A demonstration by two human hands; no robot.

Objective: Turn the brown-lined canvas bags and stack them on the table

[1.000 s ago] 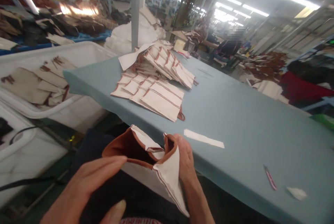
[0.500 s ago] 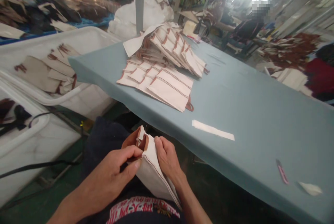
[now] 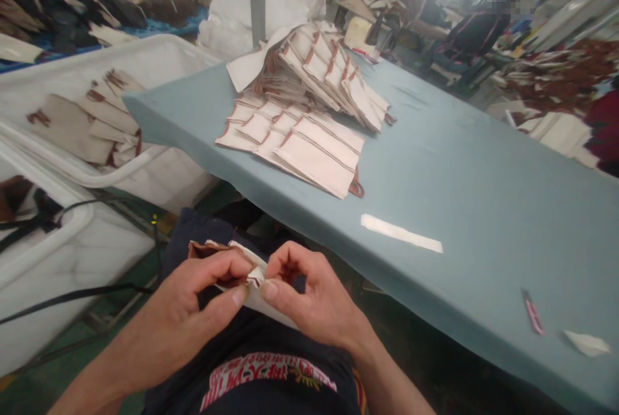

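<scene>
Over my lap I hold a cream cloth pouch with brown trim (image 3: 227,259), folded small. My left hand (image 3: 193,305) pinches its left side between thumb and fingers. Close against it, my right hand (image 3: 309,292) pinches the pouch's right edge, thumb tip almost touching the left thumb. Most of the pouch is hidden under my fingers. On the blue-grey table (image 3: 459,209) ahead lies a fanned stack of the same cream pouches (image 3: 309,112).
A white paper strip (image 3: 401,233) lies on the table near its front edge, with a small dark label (image 3: 532,312) and a white scrap (image 3: 586,343) at the right. White bins (image 3: 72,118) holding more pouches stand at the left. A person sits at the table's far end.
The pouch was held open a second ago, then folded flat. Both hands have closed together on it and drawn it lower over my lap. The camera has tilted down.
</scene>
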